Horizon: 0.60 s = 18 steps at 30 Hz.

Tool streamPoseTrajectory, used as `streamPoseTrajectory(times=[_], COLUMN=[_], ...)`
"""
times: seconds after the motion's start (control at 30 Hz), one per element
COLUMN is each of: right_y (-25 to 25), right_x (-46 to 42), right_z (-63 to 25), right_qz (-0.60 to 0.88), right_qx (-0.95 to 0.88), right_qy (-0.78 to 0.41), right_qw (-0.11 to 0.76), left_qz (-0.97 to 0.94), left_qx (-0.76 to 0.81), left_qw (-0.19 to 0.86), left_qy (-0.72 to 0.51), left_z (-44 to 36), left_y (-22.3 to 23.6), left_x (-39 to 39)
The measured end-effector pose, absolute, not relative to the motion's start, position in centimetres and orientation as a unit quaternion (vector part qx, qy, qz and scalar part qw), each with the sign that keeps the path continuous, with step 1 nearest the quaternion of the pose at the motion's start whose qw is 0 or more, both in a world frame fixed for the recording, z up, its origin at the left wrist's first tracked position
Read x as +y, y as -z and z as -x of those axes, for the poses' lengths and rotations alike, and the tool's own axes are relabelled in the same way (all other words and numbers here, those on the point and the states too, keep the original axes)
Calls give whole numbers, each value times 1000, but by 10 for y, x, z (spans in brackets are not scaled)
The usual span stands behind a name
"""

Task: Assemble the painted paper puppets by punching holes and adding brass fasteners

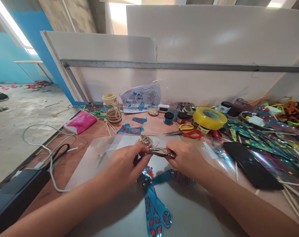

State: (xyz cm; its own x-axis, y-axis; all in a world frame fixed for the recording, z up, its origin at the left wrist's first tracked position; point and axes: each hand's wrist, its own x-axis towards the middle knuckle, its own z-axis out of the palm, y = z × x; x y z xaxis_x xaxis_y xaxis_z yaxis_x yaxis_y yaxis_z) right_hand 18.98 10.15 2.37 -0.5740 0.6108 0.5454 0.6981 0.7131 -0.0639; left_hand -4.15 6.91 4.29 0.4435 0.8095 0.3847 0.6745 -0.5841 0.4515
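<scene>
We are holding the silver pliers [161,151] in our right hand [186,158], its fingers closing around the handles. Our left hand [126,161] is pinching a small dark part [137,160] at 9 o'clock of the pliers, thumb and fingers coming together; what exactly it is, we are not able to tell. The blue jointed figure [159,204] is lying at 6 o'clock, just below our hands.

We are judging that the metal nose could be slipping and nipping our left fingertips, because they are working so near to it and are hiding the part. A knuckle could also be scattering the gold pile [145,141] at 11 o'clock, since it is sitting beside our fingers.

We are counting 1 pair of pliers, 1 figure with 2 long strips pointing toward 5 and 6 o'clock, 2 loose blue pieces [139,120] at 11 o'clock, 1 pair of scissors [181,131] and 1 big yellow tape roll [201,118] at 2 o'clock, and 1 black phone [253,168] near 3 o'clock. The gold bits are overlapping too much for counting.
</scene>
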Motion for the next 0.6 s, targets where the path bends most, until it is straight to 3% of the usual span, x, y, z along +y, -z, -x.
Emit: streamPoseTrajectory(times=[0.27, 0.6], right_y=[-26, -20], right_x=[93, 89], right_z=[-176, -175], right_qz=[386, 366], right_qx=[-880, -894], right_qy=[124, 96], right_qw=[248, 239], left_qz=[-870, -866], left_qx=[390, 388], left_qw=[-29, -15], left_qy=[-300, -314], left_z=[48, 45], left_y=[-38, -44], left_x=[71, 68])
